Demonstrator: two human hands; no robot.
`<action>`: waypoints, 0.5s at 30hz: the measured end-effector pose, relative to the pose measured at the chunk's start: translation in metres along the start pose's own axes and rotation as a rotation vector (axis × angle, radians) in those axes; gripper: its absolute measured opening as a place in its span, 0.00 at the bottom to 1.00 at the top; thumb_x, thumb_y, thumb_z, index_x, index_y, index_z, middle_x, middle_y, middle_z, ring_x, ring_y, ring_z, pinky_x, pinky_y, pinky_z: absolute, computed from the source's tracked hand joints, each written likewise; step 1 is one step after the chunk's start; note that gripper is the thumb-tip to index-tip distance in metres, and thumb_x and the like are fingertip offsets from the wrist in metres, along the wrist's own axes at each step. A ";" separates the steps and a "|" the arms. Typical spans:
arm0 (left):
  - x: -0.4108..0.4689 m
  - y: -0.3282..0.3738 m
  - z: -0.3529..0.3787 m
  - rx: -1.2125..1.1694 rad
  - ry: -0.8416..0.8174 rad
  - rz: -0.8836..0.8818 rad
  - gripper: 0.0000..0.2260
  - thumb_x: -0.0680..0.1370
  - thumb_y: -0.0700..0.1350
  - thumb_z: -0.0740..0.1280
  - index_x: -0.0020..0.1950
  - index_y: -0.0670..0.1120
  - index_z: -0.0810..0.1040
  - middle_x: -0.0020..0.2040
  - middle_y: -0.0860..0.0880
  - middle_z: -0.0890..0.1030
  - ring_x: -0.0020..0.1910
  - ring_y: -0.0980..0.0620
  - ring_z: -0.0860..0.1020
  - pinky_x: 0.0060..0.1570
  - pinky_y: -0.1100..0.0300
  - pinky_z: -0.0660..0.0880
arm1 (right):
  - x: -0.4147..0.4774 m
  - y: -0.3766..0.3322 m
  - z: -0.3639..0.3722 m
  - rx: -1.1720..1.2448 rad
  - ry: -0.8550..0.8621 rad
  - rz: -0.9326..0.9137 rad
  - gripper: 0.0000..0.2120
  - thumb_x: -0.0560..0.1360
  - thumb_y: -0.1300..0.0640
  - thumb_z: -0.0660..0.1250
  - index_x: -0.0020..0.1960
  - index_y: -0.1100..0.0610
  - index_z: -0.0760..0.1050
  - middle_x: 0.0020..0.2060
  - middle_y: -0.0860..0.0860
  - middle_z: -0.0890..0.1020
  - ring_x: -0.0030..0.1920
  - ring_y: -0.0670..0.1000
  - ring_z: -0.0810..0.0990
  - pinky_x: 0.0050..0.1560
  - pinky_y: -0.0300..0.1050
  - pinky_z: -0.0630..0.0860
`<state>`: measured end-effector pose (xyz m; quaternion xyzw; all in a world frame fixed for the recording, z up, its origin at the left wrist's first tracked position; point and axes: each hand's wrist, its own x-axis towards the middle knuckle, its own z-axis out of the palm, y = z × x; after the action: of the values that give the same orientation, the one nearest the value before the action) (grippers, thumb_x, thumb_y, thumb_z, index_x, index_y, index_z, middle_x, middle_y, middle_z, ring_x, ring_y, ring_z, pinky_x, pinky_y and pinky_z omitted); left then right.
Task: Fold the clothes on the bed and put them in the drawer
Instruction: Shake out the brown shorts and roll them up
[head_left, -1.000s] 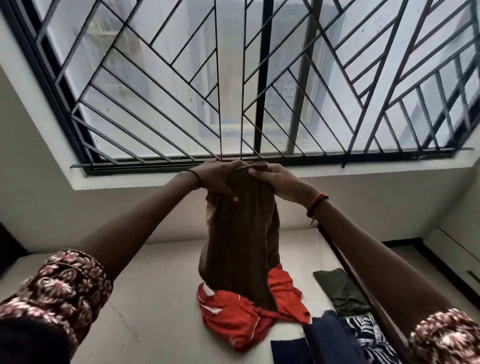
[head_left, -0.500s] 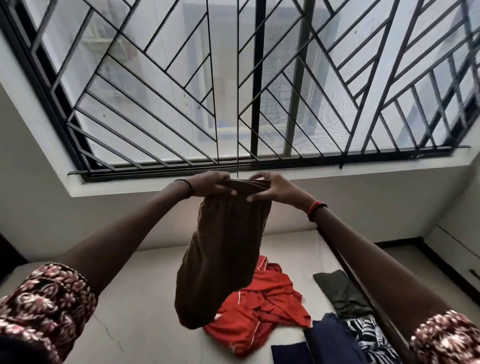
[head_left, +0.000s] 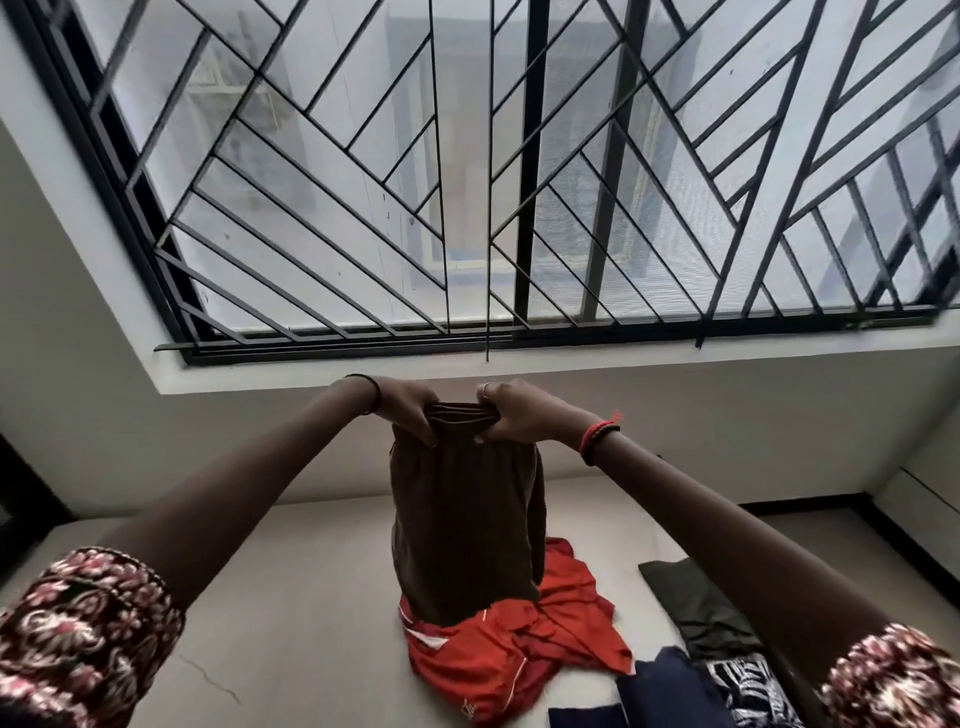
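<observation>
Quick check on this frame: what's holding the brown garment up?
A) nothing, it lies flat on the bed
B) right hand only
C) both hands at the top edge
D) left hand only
C: the left hand and the right hand each grip the bunched top edge of the brown garment, which hangs down in front of the red garment lying on the bed.

Nothing legible here: the crumpled red fabric garment (head_left: 519, 660) shows a small white mark (head_left: 469, 710), too blurred to read.
</observation>
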<state>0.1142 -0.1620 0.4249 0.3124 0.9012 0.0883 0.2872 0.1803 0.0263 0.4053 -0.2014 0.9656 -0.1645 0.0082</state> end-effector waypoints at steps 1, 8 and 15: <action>-0.001 -0.003 0.001 -0.002 0.008 -0.003 0.05 0.74 0.40 0.69 0.49 0.45 0.76 0.41 0.50 0.78 0.39 0.55 0.76 0.33 0.70 0.73 | 0.001 0.001 0.002 0.053 -0.020 -0.001 0.14 0.71 0.57 0.73 0.52 0.60 0.73 0.42 0.51 0.75 0.42 0.51 0.74 0.34 0.38 0.65; -0.024 -0.029 0.020 -0.132 -0.102 -0.027 0.06 0.74 0.40 0.71 0.49 0.45 0.76 0.41 0.52 0.79 0.39 0.57 0.78 0.35 0.70 0.74 | 0.014 -0.010 0.027 0.212 -0.212 -0.039 0.13 0.72 0.54 0.72 0.51 0.63 0.77 0.41 0.55 0.78 0.42 0.50 0.75 0.37 0.40 0.69; -0.025 -0.084 0.072 -0.200 -0.289 -0.133 0.11 0.74 0.36 0.69 0.57 0.40 0.77 0.43 0.51 0.80 0.40 0.58 0.79 0.41 0.67 0.77 | 0.040 -0.023 0.085 0.387 -0.521 0.024 0.15 0.69 0.54 0.76 0.48 0.64 0.79 0.41 0.57 0.82 0.39 0.52 0.79 0.41 0.49 0.77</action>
<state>0.1281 -0.2454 0.3491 0.2313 0.8559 0.1127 0.4487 0.1593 -0.0359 0.3345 -0.2203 0.8841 -0.2877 0.2950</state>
